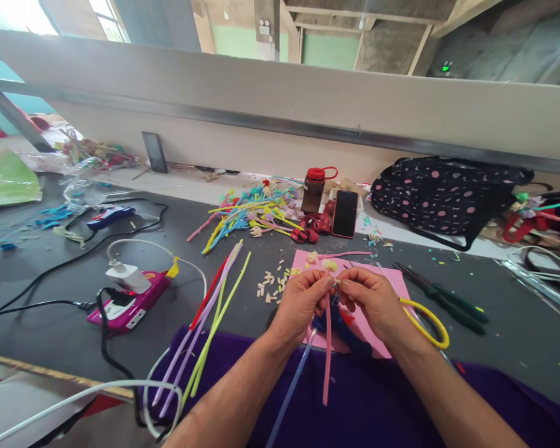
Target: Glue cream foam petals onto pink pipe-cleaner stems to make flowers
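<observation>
My left hand (303, 302) and my right hand (371, 302) meet over a pink sheet (392, 280), fingertips pinched together. From my left fingers a pink fuzzy stem (327, 367) hangs down toward the purple cloth (233, 386). Both hands pinch a small pale piece (336, 283) at the stem's upper end; its details are partly covered by the fingers. Below them lies a blue glue gun (350, 336) with a red trigger, and a translucent glue stick (292, 386) juts out toward me. Small cream flower-like pieces (312, 257) and another pink stem (345, 254) rest on the sheet's far side.
Cream cut bits (268, 286) lie left of the sheet. Further left are loose coloured stems (219, 298) and a magenta power strip (144, 302) with cables. Behind are finished stems (252, 211), a bottle (313, 190) and a phone (345, 213). Pliers (443, 298) and a yellow ring (429, 320) lie right.
</observation>
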A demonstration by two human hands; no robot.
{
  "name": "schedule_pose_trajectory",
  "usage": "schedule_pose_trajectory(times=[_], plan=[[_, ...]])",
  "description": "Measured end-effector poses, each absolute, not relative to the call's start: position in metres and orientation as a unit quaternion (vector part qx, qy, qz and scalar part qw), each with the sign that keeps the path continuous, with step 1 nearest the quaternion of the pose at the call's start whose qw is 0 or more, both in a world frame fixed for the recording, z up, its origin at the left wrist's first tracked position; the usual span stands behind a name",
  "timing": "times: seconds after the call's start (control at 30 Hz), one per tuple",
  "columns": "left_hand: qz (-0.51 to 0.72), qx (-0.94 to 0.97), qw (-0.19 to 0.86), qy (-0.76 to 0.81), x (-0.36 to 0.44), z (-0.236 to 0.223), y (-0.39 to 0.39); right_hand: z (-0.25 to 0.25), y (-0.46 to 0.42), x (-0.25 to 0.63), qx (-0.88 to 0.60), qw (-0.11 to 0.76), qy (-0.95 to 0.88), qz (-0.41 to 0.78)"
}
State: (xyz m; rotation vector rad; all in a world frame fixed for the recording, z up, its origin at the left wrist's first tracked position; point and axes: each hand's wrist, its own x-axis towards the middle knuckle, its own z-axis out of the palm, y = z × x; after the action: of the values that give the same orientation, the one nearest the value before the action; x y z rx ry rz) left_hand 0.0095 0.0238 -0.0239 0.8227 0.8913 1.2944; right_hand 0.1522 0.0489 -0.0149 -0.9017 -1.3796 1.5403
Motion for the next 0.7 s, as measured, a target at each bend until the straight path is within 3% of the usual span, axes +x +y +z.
schedule_pose_trajectory(times=[0.27,0.7], plan=[[0.56,0.347,0.644,0.388,0.011,-0.0228,0.0231,-0.0188,0.0505,0.1506,-0.337,0.419,-0.469,0.7],[0.566,0.35,0.644,0.378,0.0133,-0.0283,0.0234,-0.0222,0.0542,0.1489,-0.331,0.411,-0.43,0.732]])
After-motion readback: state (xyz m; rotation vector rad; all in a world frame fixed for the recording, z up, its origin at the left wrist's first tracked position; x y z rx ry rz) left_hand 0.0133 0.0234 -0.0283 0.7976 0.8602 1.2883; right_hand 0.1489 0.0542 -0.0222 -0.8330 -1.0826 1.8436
